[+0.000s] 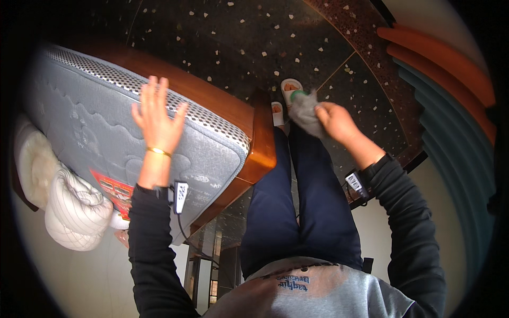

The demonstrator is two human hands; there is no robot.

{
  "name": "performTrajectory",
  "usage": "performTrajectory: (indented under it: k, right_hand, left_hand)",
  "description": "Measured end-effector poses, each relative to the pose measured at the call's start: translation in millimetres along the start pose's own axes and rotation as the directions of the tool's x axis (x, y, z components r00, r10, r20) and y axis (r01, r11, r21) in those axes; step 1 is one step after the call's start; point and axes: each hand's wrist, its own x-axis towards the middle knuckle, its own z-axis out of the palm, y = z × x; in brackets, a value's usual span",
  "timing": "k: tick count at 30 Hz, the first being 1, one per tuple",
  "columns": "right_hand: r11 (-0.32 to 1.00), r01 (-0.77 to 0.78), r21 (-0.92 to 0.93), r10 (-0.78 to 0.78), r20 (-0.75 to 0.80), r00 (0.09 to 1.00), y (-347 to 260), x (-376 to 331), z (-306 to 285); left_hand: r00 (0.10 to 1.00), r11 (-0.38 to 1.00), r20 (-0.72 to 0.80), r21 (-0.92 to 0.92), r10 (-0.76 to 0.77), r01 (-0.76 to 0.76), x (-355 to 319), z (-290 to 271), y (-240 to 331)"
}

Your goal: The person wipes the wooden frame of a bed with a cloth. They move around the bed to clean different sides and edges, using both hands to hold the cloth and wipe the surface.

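My left hand (157, 123), with a gold-coloured bracelet at the wrist, is over the edge of a grey-blue mattress (204, 151). Its fingers are spread and hold nothing; whether the palm touches the mattress I cannot tell. A black-and-white checked band (212, 123) runs along the mattress's side. To the right, my right hand (339, 123) is closed on a crumpled grey cloth (307, 114), which hangs in front of my legs. A small green patch (298, 95) shows at the cloth's top edge; what it belongs to is unclear.
A brown wooden bed frame (233, 111) borders the mattress, its corner post (263, 143) close to my legs. Rolled white bedding (79, 212) and a red printed sheet (114, 191) lie at the left. Orange (440, 58) and teal curtains (450, 138) hang at the right. The floor (233, 47) is dark and speckled.
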Motion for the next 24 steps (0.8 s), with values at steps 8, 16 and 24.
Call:
performTrajectory:
  k: [8,16,24]
  right_hand:
    - [0.861,0.313,0.402,-0.407,0.175,0.897,-45,39,116]
    - [0.974,0.197,0.110,-0.214,0.173,0.962,-64,160,221]
    - [0.983,0.099,-0.157,-0.033,0.376,0.926,-27,148,183]
  left_hand:
    - [0.951,0.998,-0.309,0.042,-0.024,0.039,24,55,-64]
    - [0.965,1.000,-0.261,-0.018,0.020,-0.025,24,59,-65]
    - [0.973,0.999,-0.227,0.031,0.035,-0.029,26,55,-63]
